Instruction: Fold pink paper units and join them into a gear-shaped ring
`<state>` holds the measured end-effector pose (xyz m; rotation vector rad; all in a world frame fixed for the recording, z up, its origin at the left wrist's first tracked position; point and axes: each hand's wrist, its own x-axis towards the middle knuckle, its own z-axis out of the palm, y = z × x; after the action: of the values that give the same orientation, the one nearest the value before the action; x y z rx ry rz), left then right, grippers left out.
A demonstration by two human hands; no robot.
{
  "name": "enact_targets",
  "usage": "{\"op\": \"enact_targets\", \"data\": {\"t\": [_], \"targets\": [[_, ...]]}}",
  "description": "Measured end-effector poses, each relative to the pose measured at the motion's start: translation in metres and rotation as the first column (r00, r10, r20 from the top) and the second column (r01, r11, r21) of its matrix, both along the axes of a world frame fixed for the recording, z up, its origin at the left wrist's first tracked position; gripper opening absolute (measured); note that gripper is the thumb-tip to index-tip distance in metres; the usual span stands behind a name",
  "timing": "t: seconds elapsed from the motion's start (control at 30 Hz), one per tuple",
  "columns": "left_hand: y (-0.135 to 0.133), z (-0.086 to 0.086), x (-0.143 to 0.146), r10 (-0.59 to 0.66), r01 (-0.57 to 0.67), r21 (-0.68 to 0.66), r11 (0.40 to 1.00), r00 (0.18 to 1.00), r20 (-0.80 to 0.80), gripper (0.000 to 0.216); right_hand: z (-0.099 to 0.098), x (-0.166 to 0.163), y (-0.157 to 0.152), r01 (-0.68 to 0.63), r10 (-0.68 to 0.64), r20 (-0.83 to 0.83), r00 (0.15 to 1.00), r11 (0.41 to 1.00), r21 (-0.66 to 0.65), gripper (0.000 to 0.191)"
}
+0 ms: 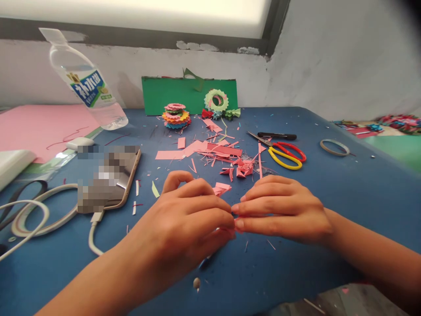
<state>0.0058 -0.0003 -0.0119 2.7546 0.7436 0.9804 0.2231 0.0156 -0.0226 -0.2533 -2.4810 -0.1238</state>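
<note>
Over the near middle of the table, the fingertips of my left hand (194, 219) and my right hand (284, 210) meet. My left fingers are bent in a pinch, while those of my right hand lie pressed together against them. Whatever is between the fingertips is hidden; only a faint pale sliver shows under the left fingers. Just beyond my left knuckles sits a folded pink paper piece (222, 188). Farther back are more folded pink pieces (245, 167) and cut pink paper strips (200, 148).
Scissors (286, 156) and a black pen (276, 136) lie at right, near a tape ring (334, 148). A phone (112, 175) with a cable and a tilted bottle (88, 83) are left. Layered paper wheels (176, 116) and a green board (189, 98) stand at the back.
</note>
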Motion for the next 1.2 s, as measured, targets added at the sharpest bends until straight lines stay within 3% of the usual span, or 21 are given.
{"op": "enact_targets", "data": {"t": [0.23, 0.4, 0.57, 0.73, 0.87, 1.07, 1.2], "targets": [[0.0, 0.001, 0.001, 0.026, -0.024, -0.023, 0.999, 0.998, 0.064, 0.009, 0.001, -0.002, -0.005, 0.095, -0.091, -0.038, 0.995, 0.989, 0.113, 0.013], [-0.001, 0.0, 0.001, 0.052, -0.04, -0.09, 0.995, 0.989, 0.139, 0.009, -0.004, -0.003, -0.007, 0.146, -0.143, -0.04, 0.989, 0.986, 0.086, 0.016], [-0.003, 0.002, 0.003, 0.066, -0.042, -0.135, 0.99, 0.982, 0.175, 0.012, -0.008, -0.006, -0.005, 0.132, -0.128, -0.121, 0.984, 0.991, 0.024, 0.016], [-0.002, 0.005, 0.005, 0.051, -0.045, -0.046, 0.998, 0.988, 0.148, 0.011, -0.006, -0.006, -0.003, 0.102, -0.099, -0.209, 0.973, 0.995, 0.002, 0.011], [-0.003, 0.005, 0.006, 0.03, -0.03, -0.008, 1.0, 0.992, 0.12, 0.012, -0.005, -0.004, -0.002, 0.08, -0.072, -0.164, 0.984, 0.996, 0.043, 0.016], [-0.003, 0.001, 0.004, 0.002, -0.002, 0.001, 1.0, 0.994, 0.106, 0.01, -0.01, -0.012, -0.002, -0.009, -0.017, -0.281, 0.959, 0.996, -0.091, 0.028], [-0.003, 0.0, 0.005, 0.015, -0.015, -0.003, 1.0, 0.995, 0.103, 0.009, -0.01, -0.011, -0.003, -0.006, -0.02, -0.295, 0.955, 0.996, -0.086, 0.024]]}}
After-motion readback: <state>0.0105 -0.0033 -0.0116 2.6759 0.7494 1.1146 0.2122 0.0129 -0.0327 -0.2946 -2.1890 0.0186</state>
